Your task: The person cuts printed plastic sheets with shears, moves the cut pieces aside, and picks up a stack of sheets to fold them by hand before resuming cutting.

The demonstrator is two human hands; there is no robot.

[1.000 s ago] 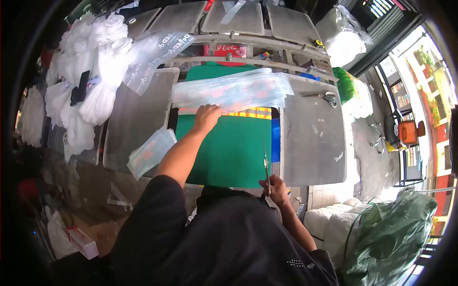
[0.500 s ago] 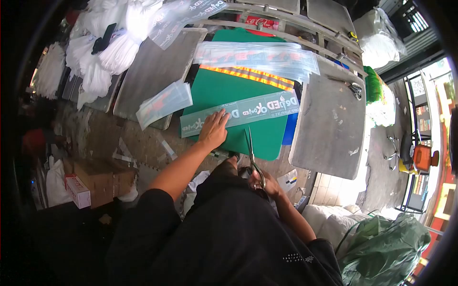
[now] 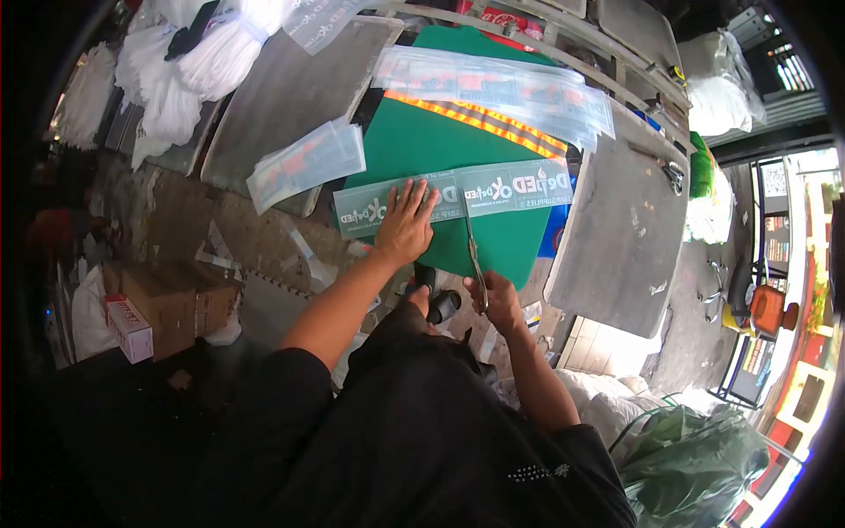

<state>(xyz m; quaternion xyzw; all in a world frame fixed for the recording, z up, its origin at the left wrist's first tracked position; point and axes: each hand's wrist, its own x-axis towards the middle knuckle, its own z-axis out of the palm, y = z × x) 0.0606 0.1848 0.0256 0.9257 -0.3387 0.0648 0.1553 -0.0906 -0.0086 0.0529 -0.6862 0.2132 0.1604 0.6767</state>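
A clear printed plastic strip (image 3: 519,189) lies across a green board (image 3: 422,132). My left hand (image 3: 407,224) presses flat on the strip's left part, fingers spread. In my right hand (image 3: 502,304) is a pair of scissors (image 3: 475,251), gripped by the handles at the board's near edge. Their blades point away from me and reach the strip near its middle, where a line crosses it. Whether the blades are apart cannot be made out. Beyond the strip, a pile of similar printed strips (image 3: 493,84) covers the board's far part. Shorter printed pieces (image 3: 308,163) are stacked at the left.
Grey boards (image 3: 620,238) flank the green one. Another pair of scissors (image 3: 673,176) rests on the right board. White bundles (image 3: 220,62) hang over the far left. Cardboard boxes (image 3: 158,299) stand low at left, and a green sack (image 3: 695,466) sits at lower right.
The scissors have moved forward from the board's near edge onto the strip. My left hand still lies on the strip, its fingers now more spread. The whole view has shifted slightly.
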